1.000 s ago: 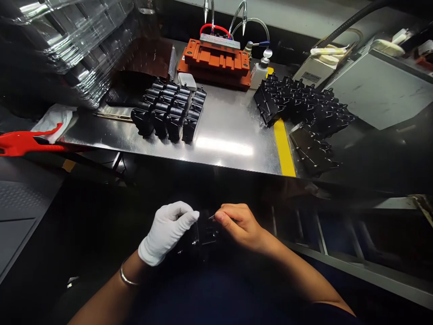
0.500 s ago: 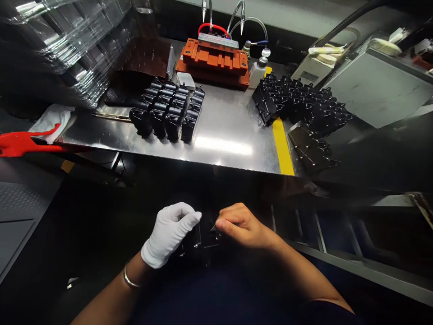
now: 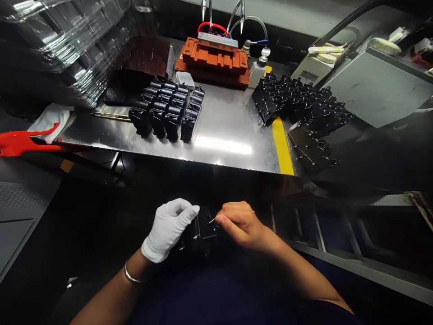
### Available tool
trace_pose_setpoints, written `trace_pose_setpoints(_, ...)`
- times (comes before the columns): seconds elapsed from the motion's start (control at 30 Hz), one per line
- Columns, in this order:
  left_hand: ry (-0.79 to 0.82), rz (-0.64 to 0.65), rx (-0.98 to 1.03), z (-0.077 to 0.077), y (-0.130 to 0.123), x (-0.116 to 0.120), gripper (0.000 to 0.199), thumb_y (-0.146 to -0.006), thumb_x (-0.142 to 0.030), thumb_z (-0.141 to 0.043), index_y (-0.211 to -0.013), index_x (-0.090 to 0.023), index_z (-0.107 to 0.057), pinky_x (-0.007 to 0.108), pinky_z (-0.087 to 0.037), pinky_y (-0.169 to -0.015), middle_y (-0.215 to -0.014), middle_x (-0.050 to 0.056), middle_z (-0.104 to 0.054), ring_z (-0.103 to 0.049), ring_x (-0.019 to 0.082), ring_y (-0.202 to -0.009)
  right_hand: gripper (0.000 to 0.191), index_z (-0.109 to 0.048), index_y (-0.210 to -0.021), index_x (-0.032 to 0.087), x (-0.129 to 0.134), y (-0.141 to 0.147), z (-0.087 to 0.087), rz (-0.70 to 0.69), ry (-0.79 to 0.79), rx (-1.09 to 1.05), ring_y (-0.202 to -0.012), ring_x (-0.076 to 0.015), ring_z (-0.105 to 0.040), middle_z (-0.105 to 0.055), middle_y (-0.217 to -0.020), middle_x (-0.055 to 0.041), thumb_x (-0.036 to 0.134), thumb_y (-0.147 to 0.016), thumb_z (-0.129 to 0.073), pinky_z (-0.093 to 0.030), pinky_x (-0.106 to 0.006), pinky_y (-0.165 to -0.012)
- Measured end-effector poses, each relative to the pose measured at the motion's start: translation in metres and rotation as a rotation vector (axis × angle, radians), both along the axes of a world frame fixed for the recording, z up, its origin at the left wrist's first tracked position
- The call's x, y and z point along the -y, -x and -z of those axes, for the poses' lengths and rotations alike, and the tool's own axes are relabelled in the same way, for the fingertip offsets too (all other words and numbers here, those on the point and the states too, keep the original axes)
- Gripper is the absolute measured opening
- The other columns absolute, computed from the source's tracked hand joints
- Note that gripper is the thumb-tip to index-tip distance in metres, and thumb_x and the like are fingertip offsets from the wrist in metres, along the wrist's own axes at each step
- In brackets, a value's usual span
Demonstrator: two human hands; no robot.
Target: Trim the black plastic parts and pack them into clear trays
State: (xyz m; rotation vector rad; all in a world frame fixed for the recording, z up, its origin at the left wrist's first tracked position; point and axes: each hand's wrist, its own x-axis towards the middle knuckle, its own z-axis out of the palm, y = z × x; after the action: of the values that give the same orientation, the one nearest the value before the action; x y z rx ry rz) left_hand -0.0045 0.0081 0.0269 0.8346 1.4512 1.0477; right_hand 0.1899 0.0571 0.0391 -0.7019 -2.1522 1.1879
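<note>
My left hand (image 3: 168,229), in a white glove, has its thumb and fingers pinched on a black molded part (image 3: 204,229) held in front of my body. Shiny pins or edges show on that part, but its outline fades into the dark background. Bare, my right hand (image 3: 241,225) is closed around a thin metal pointed tool (image 3: 212,220). The tool's tip sticks out beyond the thumb towards the black part; whether it touches cannot be made out. Most of the tool is hidden in the fist.
On the steel bench (image 3: 233,155) stand rows of black molded parts (image 3: 167,108), with a bigger group of black parts (image 3: 297,101) beyond yellow tape (image 3: 283,146). Behind are an orange fixture (image 3: 214,61) and a white pump bottle (image 3: 257,72). Wrapped trays (image 3: 67,49) and a red-handled tool (image 3: 27,141) lie left.
My left hand has risen slightly with the black part. My right hand has shifted a little, and the tool's thin tip now shows more clearly beside the thumb.
</note>
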Motion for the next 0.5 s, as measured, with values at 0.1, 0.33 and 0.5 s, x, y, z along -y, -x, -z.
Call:
trace_pose_setpoints(0.1, 0.001, 0.082, 0.003, -0.002, 0.0, 0.0, 0.038, -0.066, -0.049, -0.073, -0.054, -0.016, -0.059, 0.021, -0.036, -0.044, -0.049, -0.003, -0.048, -0.041, 0.009, -0.047, 0.041, -0.046, -0.056, 0.017, -0.004, -0.007, 0.002, -0.2, 0.254, -0.004, -0.047, -0.0065, -0.037, -0.041, -0.052, 0.0034, 0.028, -0.095, -0.045, -0.03, -0.021, -0.046)
trace_pose_setpoints(0.33, -0.152, 0.102, -0.059, 0.002, 0.004, -0.002, 0.032, -0.072, -0.041, -0.071, -0.055, -0.016, -0.059, 0.02, -0.038, -0.047, -0.05, -0.003, -0.051, -0.044, 0.009, -0.049, 0.045, -0.054, -0.068, 0.016, -0.003, -0.012, 0.003, -0.21, 0.193, -0.033, -0.05, -0.0083, -0.044, -0.047, -0.055, 0.0017, 0.045, -0.097, -0.038, -0.035, -0.021, -0.049)
trace_pose_setpoints(0.5, -0.145, 0.127, -0.089, 0.003, 0.003, -0.001, 0.033, -0.073, -0.043, -0.07, -0.056, -0.016, -0.061, 0.021, -0.038, -0.046, -0.05, -0.003, -0.05, -0.044, 0.009, -0.048, 0.046, -0.052, -0.063, 0.017, 0.001, -0.005, 0.002, -0.138, -0.109, 0.115, -0.052, -0.0083, -0.04, -0.045, -0.058, 0.0024, 0.055, -0.087, -0.055, -0.029, -0.023, -0.049)
